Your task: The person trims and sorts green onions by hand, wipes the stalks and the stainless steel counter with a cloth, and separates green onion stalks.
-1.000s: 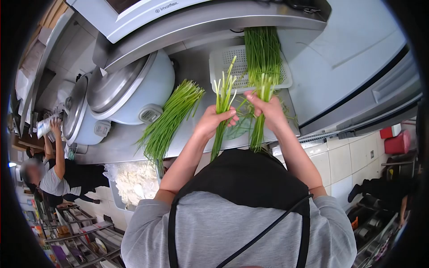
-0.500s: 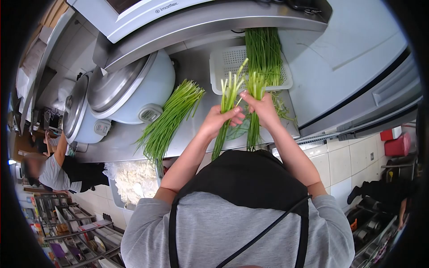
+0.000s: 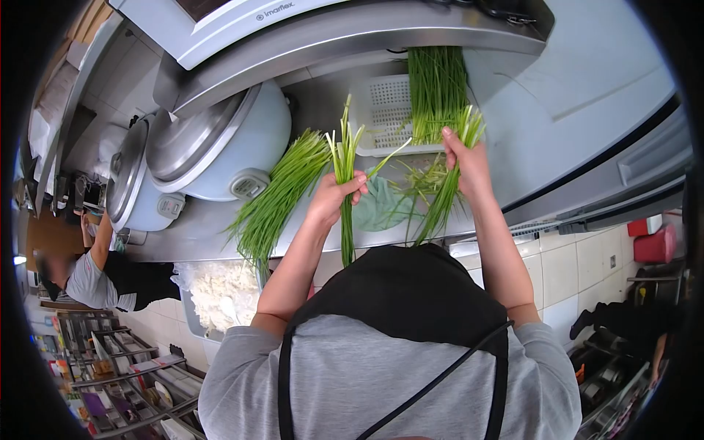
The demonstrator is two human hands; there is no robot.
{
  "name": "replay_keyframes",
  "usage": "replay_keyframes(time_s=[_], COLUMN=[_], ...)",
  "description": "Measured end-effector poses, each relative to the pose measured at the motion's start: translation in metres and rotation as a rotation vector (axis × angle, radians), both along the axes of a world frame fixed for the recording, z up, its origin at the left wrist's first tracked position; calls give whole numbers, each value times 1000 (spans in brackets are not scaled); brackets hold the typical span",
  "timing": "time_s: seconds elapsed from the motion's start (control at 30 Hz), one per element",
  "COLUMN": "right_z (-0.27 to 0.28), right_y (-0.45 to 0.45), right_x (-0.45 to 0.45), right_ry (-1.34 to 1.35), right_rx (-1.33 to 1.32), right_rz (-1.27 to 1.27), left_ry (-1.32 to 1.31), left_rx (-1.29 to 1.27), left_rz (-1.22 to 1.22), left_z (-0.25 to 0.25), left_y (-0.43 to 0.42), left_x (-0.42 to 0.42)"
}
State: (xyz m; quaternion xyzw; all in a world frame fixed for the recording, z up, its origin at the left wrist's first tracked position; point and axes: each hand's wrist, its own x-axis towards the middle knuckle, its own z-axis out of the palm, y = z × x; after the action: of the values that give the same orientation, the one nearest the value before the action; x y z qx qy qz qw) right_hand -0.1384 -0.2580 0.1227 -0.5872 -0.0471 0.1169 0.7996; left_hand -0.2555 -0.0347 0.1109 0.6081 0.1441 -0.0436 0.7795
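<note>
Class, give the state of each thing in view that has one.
Slim green stalk bunch: held in left hand, ends splayed.
Thicker green stalk bunch: held in right hand, slanted.
Large pale blue cooker: steel lid on.
Smaller pale blue cooker: metal lid on.
White perforated plastic basket: partly filled with green stalks.
Loose green stalk pile: lying on steel counter.
</note>
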Motion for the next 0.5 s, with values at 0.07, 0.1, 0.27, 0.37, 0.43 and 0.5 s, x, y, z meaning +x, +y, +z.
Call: replay_keyframes(time_s=[0.07,0.1,0.27,0.37,0.43,0.5], right_z=[-11,-9,-7,-2,3,2], right_y=[4,8,30,30,28,30], right_x=[-5,-11,-27,-17,-13,-13], right_ry=[57,57,70,133,148,165], right_rx=[-196,-197,85,275,285,292], right_rz=[23,23,274,96,72,45], left_ry=[17,17,72,69,54,42], left_rx=[-27,-27,-20,-81,-54,-30], left_rz=[23,23,-64,-20,-18,-19], left_z=[2,1,6,6,5,2], left_y=[-3,-5,-24,-30,-27,-25], left_x=[1,2,6,7,8,8])
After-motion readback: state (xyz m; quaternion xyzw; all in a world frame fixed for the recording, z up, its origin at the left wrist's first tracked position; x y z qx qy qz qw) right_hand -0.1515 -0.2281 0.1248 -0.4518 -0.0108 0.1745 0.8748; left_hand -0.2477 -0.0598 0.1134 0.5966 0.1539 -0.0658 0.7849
